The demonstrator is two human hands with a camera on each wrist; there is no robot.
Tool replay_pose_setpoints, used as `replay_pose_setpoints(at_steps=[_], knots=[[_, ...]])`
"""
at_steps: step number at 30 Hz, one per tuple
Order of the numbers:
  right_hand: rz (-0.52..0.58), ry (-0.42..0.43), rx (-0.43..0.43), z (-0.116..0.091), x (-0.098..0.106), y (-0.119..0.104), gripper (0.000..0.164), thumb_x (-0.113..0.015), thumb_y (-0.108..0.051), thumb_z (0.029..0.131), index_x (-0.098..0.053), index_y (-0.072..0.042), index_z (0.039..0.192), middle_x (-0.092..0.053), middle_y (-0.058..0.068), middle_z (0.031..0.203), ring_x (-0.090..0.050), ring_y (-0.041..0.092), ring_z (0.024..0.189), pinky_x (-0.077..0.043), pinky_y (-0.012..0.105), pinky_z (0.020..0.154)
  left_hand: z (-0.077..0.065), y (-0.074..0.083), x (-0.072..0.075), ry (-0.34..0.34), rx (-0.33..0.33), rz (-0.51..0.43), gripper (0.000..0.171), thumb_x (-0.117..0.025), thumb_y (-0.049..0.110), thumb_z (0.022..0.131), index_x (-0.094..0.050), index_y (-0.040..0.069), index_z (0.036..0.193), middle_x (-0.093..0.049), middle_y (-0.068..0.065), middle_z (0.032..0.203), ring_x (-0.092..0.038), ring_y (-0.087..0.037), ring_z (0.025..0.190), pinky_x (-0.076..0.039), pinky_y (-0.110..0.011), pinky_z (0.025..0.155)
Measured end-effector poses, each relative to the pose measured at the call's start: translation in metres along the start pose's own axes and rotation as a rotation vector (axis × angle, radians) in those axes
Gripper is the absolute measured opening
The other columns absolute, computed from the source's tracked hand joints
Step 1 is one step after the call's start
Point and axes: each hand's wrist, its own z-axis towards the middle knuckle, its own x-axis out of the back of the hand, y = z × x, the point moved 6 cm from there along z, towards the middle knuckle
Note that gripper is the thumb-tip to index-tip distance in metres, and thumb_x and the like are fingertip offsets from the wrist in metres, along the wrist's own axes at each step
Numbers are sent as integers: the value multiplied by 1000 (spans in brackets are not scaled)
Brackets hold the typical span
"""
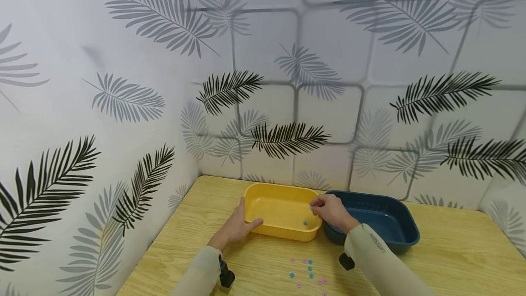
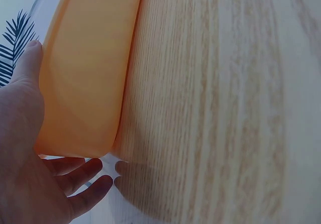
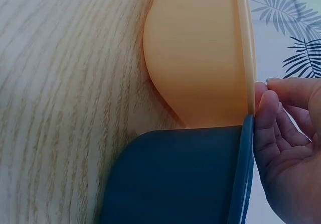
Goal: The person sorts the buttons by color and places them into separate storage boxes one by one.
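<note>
A yellow plastic basin [image 1: 279, 232] sits on the table, and my left hand [image 1: 236, 228] holds its near left corner. In the left wrist view the thumb lies along the rim of the basin [image 2: 90, 73], while the other fingers bend around its end wall. My right hand [image 1: 330, 209] is over the basin's right end, pinching a small blue bead [image 1: 311, 207] between thumb and fingertips. From the right wrist, only a sliver of the bead [image 3: 269, 79] shows at the fingertips. Another blue bead [image 1: 305, 223] lies inside the basin near its front right.
A dark blue basin [image 1: 404, 223] stands against the yellow one's right side, under my right forearm. Several ring-shaped beads, some pink [image 1: 299, 285] and some blue [image 1: 292, 275], are scattered on the wooden table [image 1: 452, 250] in front. A leaf-patterned wall covering [image 1: 267, 104] rises behind.
</note>
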Motion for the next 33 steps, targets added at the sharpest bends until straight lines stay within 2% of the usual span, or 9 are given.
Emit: replay_pose_setpoints(at_steps=[9, 21, 28, 33], knots=[[-21, 5, -36, 10, -2, 5, 12, -65, -4, 87, -68, -1, 99, -64, 3, 83, -60, 15, 73, -53, 29, 64, 0, 0, 0, -2, 10, 1, 105, -60, 52, 88, 6, 0, 150, -13, -29, 151, -23, -41, 137, -23, -53, 108], [38, 11, -45, 13, 0, 6, 12, -65, -5, 88, -66, 1, 98, -65, 5, 80, -62, 20, 73, -52, 29, 61, 0, -1, 0, -4, 8, 5, 104, -60, 51, 88, 6, 0, 150, -11, -28, 152, -21, -40, 138, -22, -52, 108], [85, 2, -74, 14, -1, 9, 13, -64, -5, 89, -66, 2, 100, -64, 6, 81, -61, 18, 73, -52, 29, 62, -1, 0, 0, -9, 11, -1, 104, -60, 51, 89, 6, 0, 150, -10, -28, 152, -20, -40, 138, -22, -52, 108], [84, 16, -61, 15, 0, 9, 13, -65, -5, 88, -66, 2, 99, -64, 6, 80, -61, 17, 71, -52, 29, 60, 0, 0, 1, -10, 19, -3, 105, -60, 52, 88, 6, 0, 150, -12, -28, 152, -22, -40, 137, -22, -52, 108]])
